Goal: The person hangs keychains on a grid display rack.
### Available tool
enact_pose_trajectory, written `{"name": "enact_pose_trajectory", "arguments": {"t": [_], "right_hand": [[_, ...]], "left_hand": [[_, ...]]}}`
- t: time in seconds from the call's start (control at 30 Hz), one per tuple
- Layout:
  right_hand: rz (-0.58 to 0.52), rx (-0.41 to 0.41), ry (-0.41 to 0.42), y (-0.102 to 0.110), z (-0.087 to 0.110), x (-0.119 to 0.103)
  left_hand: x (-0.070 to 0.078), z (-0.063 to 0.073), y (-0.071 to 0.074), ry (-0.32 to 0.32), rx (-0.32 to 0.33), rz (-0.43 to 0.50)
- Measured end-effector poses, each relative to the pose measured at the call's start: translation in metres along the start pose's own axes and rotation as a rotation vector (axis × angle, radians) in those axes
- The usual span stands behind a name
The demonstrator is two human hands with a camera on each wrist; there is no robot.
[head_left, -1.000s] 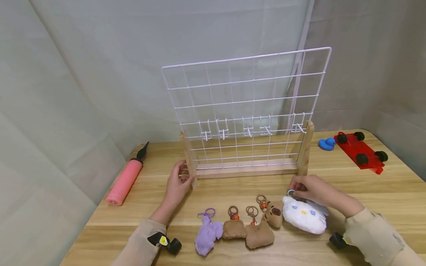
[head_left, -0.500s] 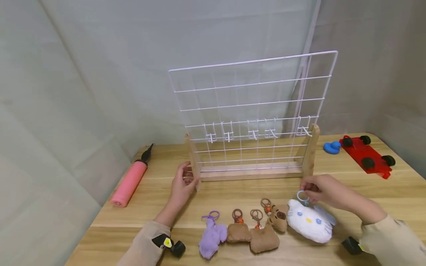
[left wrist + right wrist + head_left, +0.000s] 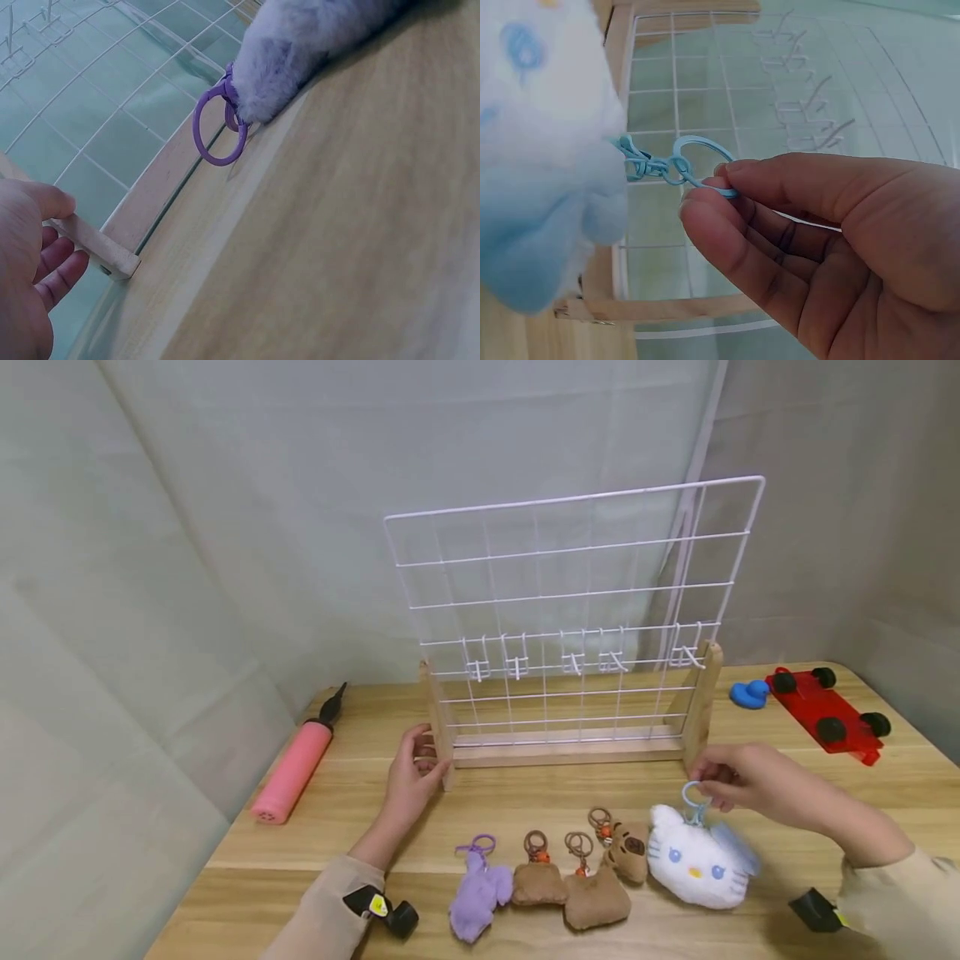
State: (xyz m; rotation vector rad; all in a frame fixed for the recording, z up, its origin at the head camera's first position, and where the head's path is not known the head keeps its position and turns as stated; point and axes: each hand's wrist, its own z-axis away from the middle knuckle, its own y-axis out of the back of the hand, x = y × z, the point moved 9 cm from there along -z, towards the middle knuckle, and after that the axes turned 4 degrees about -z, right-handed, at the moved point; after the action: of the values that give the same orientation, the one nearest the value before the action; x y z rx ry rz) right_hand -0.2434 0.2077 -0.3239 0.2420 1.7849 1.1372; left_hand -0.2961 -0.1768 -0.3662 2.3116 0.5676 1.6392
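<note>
My right hand (image 3: 738,777) pinches the light blue ring (image 3: 697,142) of a white cat-face plush keychain (image 3: 696,864) between thumb and fingertips. In the right wrist view the plush (image 3: 547,127) hangs off the ring by a short blue chain. At the rack's left end, my left hand (image 3: 411,777) holds the wooden side post (image 3: 97,244), its thumb on the near face. The white wire grid rack (image 3: 566,597) carries several white hooks (image 3: 517,667) in a row. Left of the plush lie a purple plush keychain (image 3: 478,897) and three brown ones (image 3: 597,900).
A pink hand pump (image 3: 294,772) with a black nozzle lies at the left of the wooden table (image 3: 315,893). Back right are a blue toy duck (image 3: 750,694) and a red toy car frame (image 3: 821,710) with black wheels. Grey cloth hangs behind.
My right hand has moved right with the ring, pulling it up from the plush, whose face now sits more squarely to the camera. My left hand stays at the post. The head view shifted slightly.
</note>
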Motion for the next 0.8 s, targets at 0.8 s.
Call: {"name": "enact_pose_trajectory", "arguments": {"t": [0.8], "right_hand": [[0.185,0.125,-0.029,0.058,0.008,-0.013]], "left_hand": [[-0.033,-0.008,-0.004,-0.036,0.016,-0.010]]}}
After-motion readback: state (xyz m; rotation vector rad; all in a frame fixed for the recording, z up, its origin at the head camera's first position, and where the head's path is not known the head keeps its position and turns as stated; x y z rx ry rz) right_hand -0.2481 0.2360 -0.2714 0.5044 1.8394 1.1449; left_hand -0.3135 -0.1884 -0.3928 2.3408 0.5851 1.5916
